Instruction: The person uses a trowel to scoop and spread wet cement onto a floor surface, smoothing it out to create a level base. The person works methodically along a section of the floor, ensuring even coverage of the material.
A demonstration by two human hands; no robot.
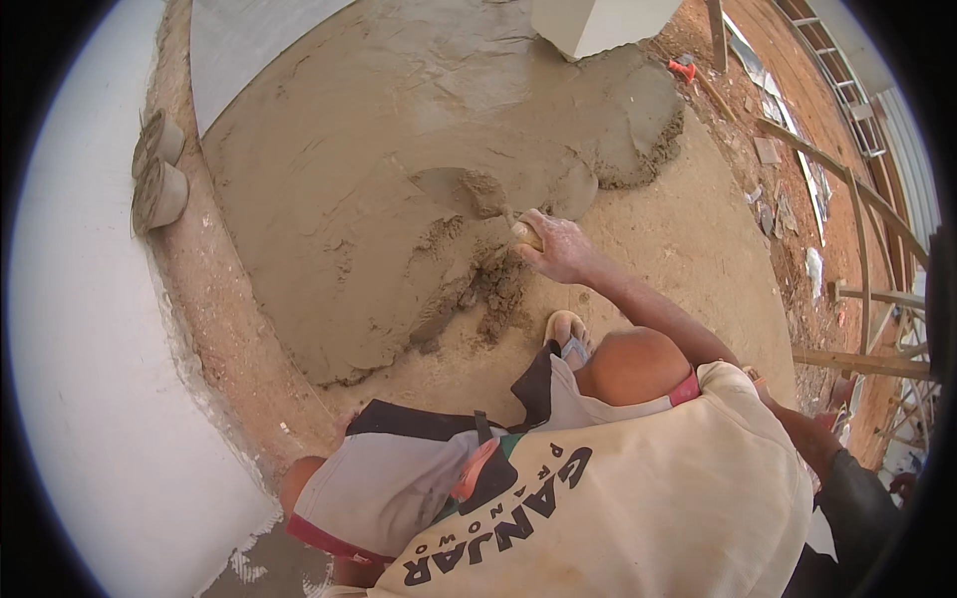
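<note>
My right hand (558, 246) is closed around the pale, worn handle of a trowel (439, 185). The blade, smeared with mortar, lies on the near right part of a broad sheet of wet cement (329, 219). A lump of mortar (483, 194) rests on the blade beside the handle. Just nearer than my hand, loose crumbs of cement (501, 299) sit along the sheet's ragged edge. My sandalled right foot (566, 329) stands on the bare ground by that edge. My left hand does not show.
A white wall (90, 329) runs along the left, with two cement-crusted round containers (164, 194) beside it. A white block (603, 25) stands at the far edge. A red-orange object (683, 70) lies far right, near wooden railings (847, 174) and scattered debris.
</note>
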